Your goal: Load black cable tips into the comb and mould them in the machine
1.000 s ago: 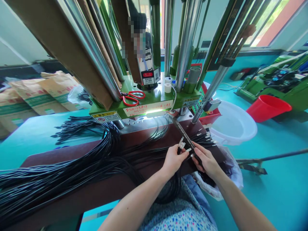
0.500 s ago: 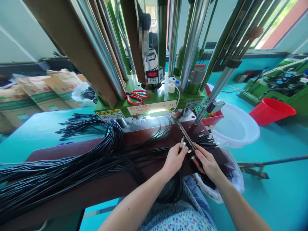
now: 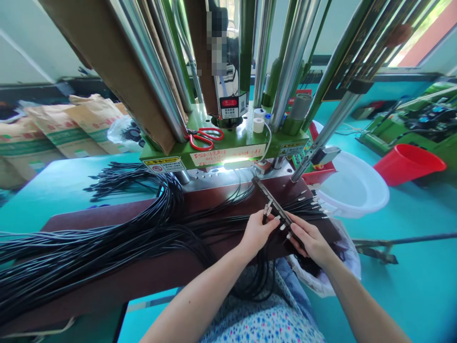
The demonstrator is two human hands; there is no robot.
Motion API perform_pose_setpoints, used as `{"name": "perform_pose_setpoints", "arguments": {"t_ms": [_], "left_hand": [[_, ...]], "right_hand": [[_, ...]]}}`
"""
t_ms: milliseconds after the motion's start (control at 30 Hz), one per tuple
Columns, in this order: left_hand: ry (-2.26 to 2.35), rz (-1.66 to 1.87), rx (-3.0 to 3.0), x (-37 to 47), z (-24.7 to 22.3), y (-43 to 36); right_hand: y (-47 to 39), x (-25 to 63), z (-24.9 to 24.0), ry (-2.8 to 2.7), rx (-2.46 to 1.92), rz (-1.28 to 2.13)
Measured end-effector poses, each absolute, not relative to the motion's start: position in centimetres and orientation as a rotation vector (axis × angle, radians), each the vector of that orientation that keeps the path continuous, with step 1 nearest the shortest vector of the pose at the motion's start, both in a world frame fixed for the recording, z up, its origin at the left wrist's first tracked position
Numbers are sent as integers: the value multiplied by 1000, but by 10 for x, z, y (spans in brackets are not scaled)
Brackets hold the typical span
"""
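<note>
My right hand [image 3: 310, 238] is closed round the near end of a long, narrow metal bar [image 3: 270, 197] with slots along it. Small silver connectors [image 3: 282, 227] stick out along the bar's left side. My left hand [image 3: 257, 232] pinches several black cables with silver connector ends [image 3: 267, 209], close against the bar's left edge. Loose black cables hang below my left hand towards my lap. Beyond the bar, more black cables [image 3: 303, 207] lie on the brown board with their silver tips pointing right.
A green press [image 3: 246, 136] with steel columns stands ahead, red-handled scissors [image 3: 205, 138] on its ledge. A thick bundle of black cables [image 3: 117, 243] covers the brown board [image 3: 107, 293] at left. On the right are a white tub [image 3: 352, 190], a red bucket [image 3: 409, 164] and a lined bin [image 3: 348, 257].
The bar has shifted slightly towards me and its far end now lies a little lower. More silver connectors show along its left side. Both hands keep their hold.
</note>
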State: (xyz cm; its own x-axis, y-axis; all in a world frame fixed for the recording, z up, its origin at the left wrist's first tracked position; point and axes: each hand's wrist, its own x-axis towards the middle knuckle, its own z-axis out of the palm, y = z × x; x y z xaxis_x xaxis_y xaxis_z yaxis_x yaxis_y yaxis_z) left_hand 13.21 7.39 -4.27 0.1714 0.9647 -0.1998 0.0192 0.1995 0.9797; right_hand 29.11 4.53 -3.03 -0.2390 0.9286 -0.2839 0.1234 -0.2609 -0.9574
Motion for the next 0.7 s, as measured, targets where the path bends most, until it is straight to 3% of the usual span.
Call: {"name": "perform_pose_setpoints", "arguments": {"t_ms": [700], "left_hand": [[1230, 1031, 1049, 124, -40, 75]], "right_hand": [[45, 293, -33, -1291, -1365, 1587]]}}
